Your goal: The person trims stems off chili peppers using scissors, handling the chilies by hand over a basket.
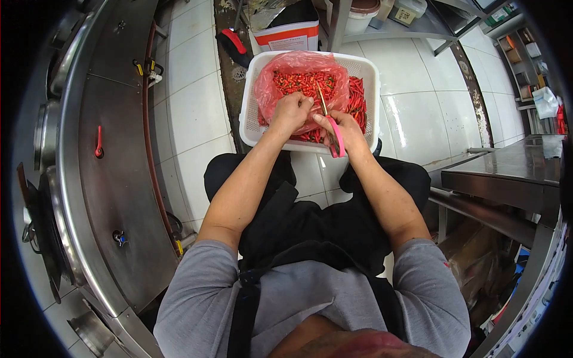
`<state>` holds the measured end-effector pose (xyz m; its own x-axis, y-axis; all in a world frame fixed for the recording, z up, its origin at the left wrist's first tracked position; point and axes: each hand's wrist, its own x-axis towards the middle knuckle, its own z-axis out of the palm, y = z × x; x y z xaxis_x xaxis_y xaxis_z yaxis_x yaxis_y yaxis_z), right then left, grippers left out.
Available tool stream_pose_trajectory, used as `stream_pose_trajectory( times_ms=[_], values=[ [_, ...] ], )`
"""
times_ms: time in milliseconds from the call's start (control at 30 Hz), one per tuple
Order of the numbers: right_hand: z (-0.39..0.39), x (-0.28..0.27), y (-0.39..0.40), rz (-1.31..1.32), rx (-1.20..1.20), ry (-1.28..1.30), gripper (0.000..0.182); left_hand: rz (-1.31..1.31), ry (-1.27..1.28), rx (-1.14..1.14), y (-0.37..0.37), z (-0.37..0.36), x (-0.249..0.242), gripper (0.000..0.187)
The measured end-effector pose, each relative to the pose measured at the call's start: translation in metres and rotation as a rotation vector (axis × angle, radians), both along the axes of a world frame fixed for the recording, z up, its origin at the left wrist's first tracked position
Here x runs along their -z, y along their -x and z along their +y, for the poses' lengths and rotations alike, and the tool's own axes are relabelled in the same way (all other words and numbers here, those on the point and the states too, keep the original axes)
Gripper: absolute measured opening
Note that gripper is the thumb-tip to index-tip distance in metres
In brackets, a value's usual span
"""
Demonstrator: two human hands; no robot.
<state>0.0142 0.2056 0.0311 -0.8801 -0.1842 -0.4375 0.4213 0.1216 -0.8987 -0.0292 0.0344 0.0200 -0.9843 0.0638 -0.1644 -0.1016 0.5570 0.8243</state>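
Note:
My right hand (346, 131) grips a pair of scissors (338, 142) by the pink handles, its gold-coloured blades pointing away from me over a pink plastic bag (267, 86). Just left of the blades, my left hand (291, 112) is closed in a pinch above the bag; what sits between its fingertips is too small to make out. Inside the bag lie many small red chili pieces (301, 81). Whole red chilies (357, 98) show beside and in front of the bag, in a white plastic basket (378, 89).
A steel counter (113, 179) with knobs runs along my left. On the right stands a steel table (507, 161). Behind the basket are a red-and-white box (289, 39), a black-and-red object (234, 45) and a shelf (412, 30) with tubs. White floor tiles (418, 113) surround the basket.

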Motion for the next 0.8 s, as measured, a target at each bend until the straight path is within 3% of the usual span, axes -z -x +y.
stream_pose_trajectory(
  times_ms=[133, 367, 633, 800],
  values=[
    [0.002, -0.002, 0.000, -0.099, -0.061, -0.116, 0.048, 0.045, 0.196, -0.020, 0.003, -0.005, 0.010, 0.031],
    [0.000, 0.000, -0.008, -0.055, -0.040, 0.019, 0.042, -0.043, 0.012, -0.104, 0.017, -0.014, 0.024, 0.030],
    [0.004, 0.009, -0.002, -0.040, -0.019, 0.134, 0.043, -0.055, 0.035, 0.094, 0.005, -0.004, 0.007, 0.030],
    [0.007, 0.002, 0.000, -0.107, -0.089, -0.032, 0.044, -0.038, 0.113, 0.063, 0.008, -0.008, 0.011, 0.030]
  ],
)
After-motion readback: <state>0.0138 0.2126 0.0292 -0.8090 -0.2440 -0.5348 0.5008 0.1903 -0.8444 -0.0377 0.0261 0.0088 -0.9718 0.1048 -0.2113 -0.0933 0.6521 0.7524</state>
